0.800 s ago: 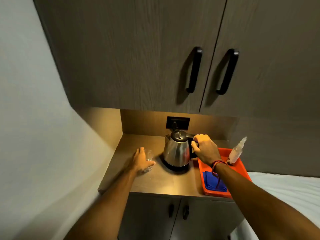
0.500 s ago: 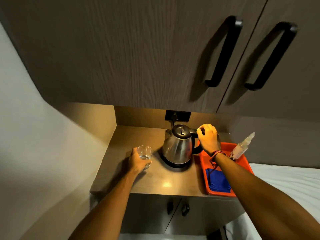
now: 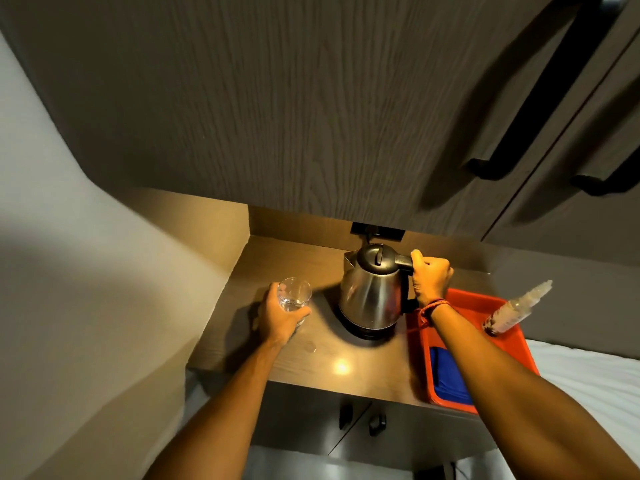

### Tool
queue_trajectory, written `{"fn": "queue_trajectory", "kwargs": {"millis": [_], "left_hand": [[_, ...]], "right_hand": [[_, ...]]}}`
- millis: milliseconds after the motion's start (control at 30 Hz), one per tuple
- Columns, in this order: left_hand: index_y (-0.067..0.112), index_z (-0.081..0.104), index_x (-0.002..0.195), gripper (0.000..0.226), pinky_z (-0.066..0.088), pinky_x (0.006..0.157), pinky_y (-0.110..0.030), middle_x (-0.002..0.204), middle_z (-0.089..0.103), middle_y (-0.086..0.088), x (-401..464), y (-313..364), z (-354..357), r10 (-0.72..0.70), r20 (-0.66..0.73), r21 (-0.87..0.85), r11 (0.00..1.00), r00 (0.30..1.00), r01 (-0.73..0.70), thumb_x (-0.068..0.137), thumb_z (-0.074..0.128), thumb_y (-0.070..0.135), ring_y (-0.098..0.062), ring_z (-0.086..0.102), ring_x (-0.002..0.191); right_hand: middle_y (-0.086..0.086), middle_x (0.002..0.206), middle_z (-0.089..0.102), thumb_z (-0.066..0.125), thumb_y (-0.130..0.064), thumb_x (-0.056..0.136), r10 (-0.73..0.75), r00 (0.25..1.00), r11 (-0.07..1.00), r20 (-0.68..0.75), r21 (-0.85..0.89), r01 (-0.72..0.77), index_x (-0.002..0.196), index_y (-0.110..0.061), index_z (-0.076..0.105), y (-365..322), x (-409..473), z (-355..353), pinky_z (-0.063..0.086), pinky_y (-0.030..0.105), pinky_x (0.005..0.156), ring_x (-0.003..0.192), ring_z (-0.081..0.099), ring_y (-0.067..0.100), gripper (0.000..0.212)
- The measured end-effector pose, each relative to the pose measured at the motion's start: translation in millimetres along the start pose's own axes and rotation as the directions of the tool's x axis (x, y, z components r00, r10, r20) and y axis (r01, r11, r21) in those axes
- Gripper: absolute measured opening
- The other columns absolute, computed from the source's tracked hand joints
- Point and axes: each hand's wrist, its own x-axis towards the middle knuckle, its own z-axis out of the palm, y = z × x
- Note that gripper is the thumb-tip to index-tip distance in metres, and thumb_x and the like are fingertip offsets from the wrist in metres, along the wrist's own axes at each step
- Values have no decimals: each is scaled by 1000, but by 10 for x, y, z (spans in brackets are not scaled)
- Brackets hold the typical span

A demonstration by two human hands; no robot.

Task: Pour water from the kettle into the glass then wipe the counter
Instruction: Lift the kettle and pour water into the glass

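A steel kettle (image 3: pixel 372 296) with a black lid stands upright on its black base at the middle of the wooden counter (image 3: pixel 346 368). My right hand (image 3: pixel 431 278) is wrapped around its black handle. Left of the kettle, my left hand (image 3: pixel 280 317) grips a clear glass (image 3: pixel 294 294) with a little water in the bottom, held just above the counter. A folded blue cloth (image 3: pixel 448 375) lies in the red tray (image 3: pixel 519 344) to the right.
A clear spray bottle (image 3: pixel 516 310) leans in the far corner of the tray. Dark upper cabinets (image 3: pixel 311 98) hang low over the counter. A wall socket (image 3: pixel 377 232) sits behind the kettle. A wall closes the left side; white bedding (image 3: pixel 588 382) lies to the right.
My left hand has lifted the glass off the counter and holds it higher. My right hand stays on the kettle handle. The view has moved closer and tilted down.
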Motion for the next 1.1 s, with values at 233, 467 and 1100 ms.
{"fn": "queue_trajectory", "kwargs": {"millis": [233, 467, 1100], "left_hand": [[13, 58, 127, 76, 57, 80, -32, 124, 65, -9, 38, 26, -124, 75, 9, 53, 996, 997, -76, 59, 93, 15, -29, 63, 112], [12, 62, 121, 57, 59, 89, -51, 124, 65, -10, 25, 13, -218, 105, 37, 76, 991, 994, -108, 70, 88, 13, -29, 61, 117], [16, 62, 119, 63, 59, 83, -34, 115, 64, -4, -143, 24, -483, 281, 85, 99, 952, 956, -288, 62, 90, 19, -20, 64, 101]], "right_hand": [[6, 41, 26, 59, -44, 81, -282, 955, 932, 87, -210, 295, 40, -9, 43, -638, -161, 184, 33, 31, 52, 48, 39, 29, 57], [9, 57, 63, 54, -46, 87, -529, 803, 705, 275, -383, 596, 57, -9, 64, -1006, -477, 366, 56, 36, 57, 57, 61, 28, 49], [-1, 48, 49, 44, -39, 91, -676, 548, 288, 493, -507, 812, 53, -10, 60, -1420, -869, 463, 43, 26, 51, 43, 53, 21, 51]]}}
